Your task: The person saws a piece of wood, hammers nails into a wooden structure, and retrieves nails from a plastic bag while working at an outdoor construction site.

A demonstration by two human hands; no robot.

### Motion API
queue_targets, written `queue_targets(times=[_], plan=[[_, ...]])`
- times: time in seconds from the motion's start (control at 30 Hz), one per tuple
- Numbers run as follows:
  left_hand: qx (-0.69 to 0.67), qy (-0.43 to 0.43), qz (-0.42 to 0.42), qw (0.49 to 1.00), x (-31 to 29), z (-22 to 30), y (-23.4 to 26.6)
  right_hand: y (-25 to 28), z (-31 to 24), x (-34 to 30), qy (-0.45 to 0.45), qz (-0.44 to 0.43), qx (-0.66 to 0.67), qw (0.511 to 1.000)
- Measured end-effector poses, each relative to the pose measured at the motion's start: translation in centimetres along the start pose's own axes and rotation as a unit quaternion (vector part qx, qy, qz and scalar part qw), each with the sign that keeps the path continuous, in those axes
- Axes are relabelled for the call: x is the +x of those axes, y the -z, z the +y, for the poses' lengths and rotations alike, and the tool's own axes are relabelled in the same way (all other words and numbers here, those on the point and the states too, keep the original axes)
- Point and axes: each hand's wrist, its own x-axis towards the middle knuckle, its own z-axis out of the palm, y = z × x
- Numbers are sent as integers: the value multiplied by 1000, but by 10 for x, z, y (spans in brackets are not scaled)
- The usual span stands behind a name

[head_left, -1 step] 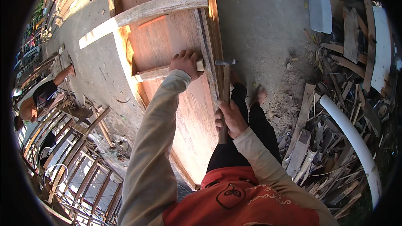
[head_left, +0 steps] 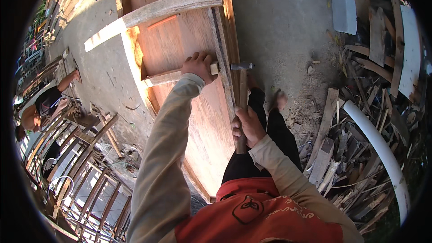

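A large reddish plywood panel (head_left: 180,45) with a wooden edge frame stands in front of me. My left hand (head_left: 199,66) grips the end of a short wooden batten (head_left: 164,78) that lies across the panel. My right hand (head_left: 246,126) is closed around the wooden handle of a hammer. The metal hammer head (head_left: 242,66) sits at the panel's right edge rail (head_left: 226,40), just right of the batten's end. A longer pale plank (head_left: 171,6) crosses the panel higher up.
A pile of scrap wood (head_left: 360,121), a curved white pipe (head_left: 378,148) and a white block (head_left: 344,13) lie to the right on the concrete ground. My bare foot (head_left: 280,100) is beside the panel. At left, another person (head_left: 40,108) bends over stacked wooden frames (head_left: 76,171).
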Motion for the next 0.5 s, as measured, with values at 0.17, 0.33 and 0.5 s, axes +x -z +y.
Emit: queue_targets(times=[0.17, 0.33, 0.5], plan=[[3, -6, 69, 998, 7, -5, -8, 22, -54, 2, 46, -53, -3, 998], [3, -15, 67, 998, -5, -3, -4, -15, 23, -16, -23, -14, -77, 997], [-6, 5, 36, 999, -35, -11, 16, 30, -30, -54, 10, -40, -153, 987]])
